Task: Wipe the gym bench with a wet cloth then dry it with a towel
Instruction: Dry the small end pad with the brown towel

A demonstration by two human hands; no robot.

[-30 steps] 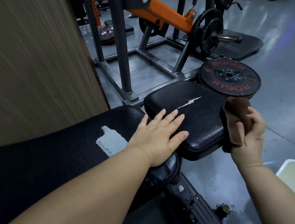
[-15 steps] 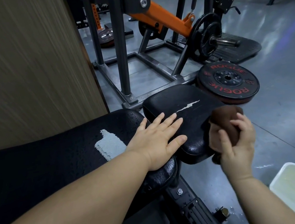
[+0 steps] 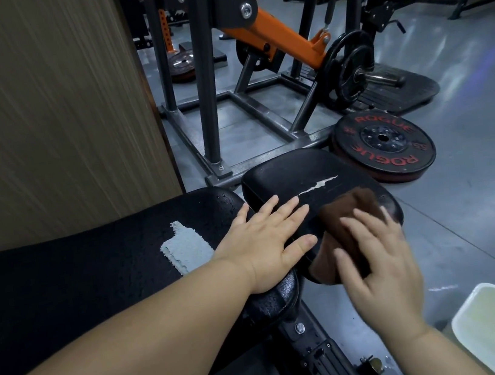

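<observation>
Pressing cloth (image 3: 348, 214) flat on seat (image 3: 289, 175), near right corner, with right hand (image 3: 381, 267), fingers spread, draping it over the edge. Bracing left hand (image 3: 266, 242), flat and spread, across the gap between back pad (image 3: 77, 274) and seat. Hemmed by wall (image 3: 37, 105) at left, plate (image 3: 383, 146) just past the seat, tub (image 3: 461, 306) at near right; open floor (image 3: 478, 186) to the right. Earlier, clutched cloth bunched at the seat side; left hand unmoved.

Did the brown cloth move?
Yes. The brown cloth slid from the seat pad's right edge up onto its top, closer to the white tear.
</observation>
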